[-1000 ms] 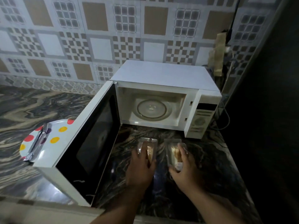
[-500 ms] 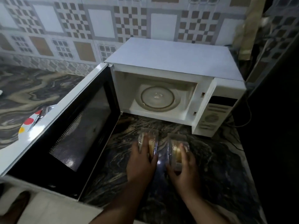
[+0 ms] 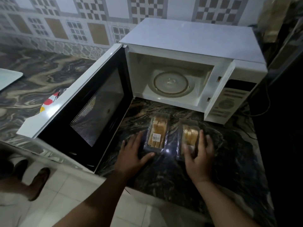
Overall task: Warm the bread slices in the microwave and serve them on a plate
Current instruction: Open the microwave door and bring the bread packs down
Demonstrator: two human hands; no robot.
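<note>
Two clear plastic packs of sliced bread lie side by side on the dark marbled table (image 3: 229, 153), just in front of the white microwave (image 3: 188, 46). The left pack (image 3: 156, 133) shows pale slices and a small label; the right pack (image 3: 188, 136) holds browner slices. The left hand (image 3: 132, 154) lies spread and released beside its pack, thumb at the near corner. The right hand (image 3: 199, 154) curls around the right pack. The microwave door (image 3: 85, 102) stands wide open leftward, the glass turntable (image 3: 170, 83) bare.

White microwave (image 3: 188, 41), dark swirled marble counter (image 3: 229, 153), checkered wall tiles (image 3: 91, 9).
</note>
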